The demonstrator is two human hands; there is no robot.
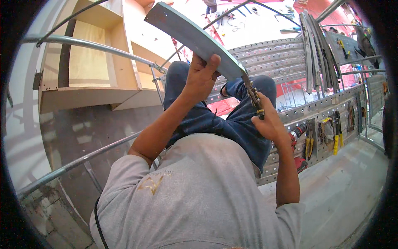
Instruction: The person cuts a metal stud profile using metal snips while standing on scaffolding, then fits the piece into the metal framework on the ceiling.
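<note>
My left hand (203, 79) grips a long grey-blue metal strip (190, 35), thumb on its face and fingers behind it, raised above my bent knees in jeans (255, 155). The strip is tilted, its far end up at the top left. My right hand (267, 122) is closed around a dark cutting tool (253, 93), which looks like metal snips with a yellow tip on the handle. The tool's front end meets the lower right end of the strip; whether its jaws are apart is too small to tell.
Wooden box frames (83, 70) stand left, behind scaffold rails (101, 50). Perforated metal planks (265, 56) surround me, with several long strips (315, 50) upright at right. A red drill (298, 132) and yellow-handled tools (336, 137) hang beside my right arm. A person's legs (209, 5) show at top.
</note>
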